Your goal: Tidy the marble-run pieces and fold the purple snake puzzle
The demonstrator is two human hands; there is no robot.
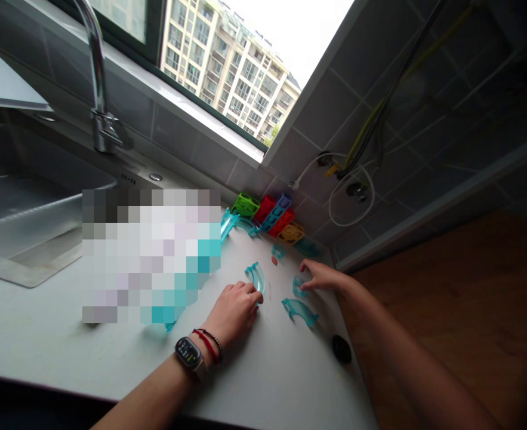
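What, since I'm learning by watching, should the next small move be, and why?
Perhaps close the right hand on the small teal piece beside it: that hand is open there, while the left hand is at a curved piece.

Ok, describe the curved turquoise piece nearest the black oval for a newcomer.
On the white countertop, find the black oval object near the edge above the wood-look floor. Up and left lies the curved turquoise track piece, fully uncovered, unlike its neighbours by the left hand and right hand.

The curved teal piece (258, 277) looks like glossy, translucent plastic, the table (299, 382) smooth, the faucet (96, 65) polished metal, the sink (43, 266) duller metal, the floor (451, 286) wood.
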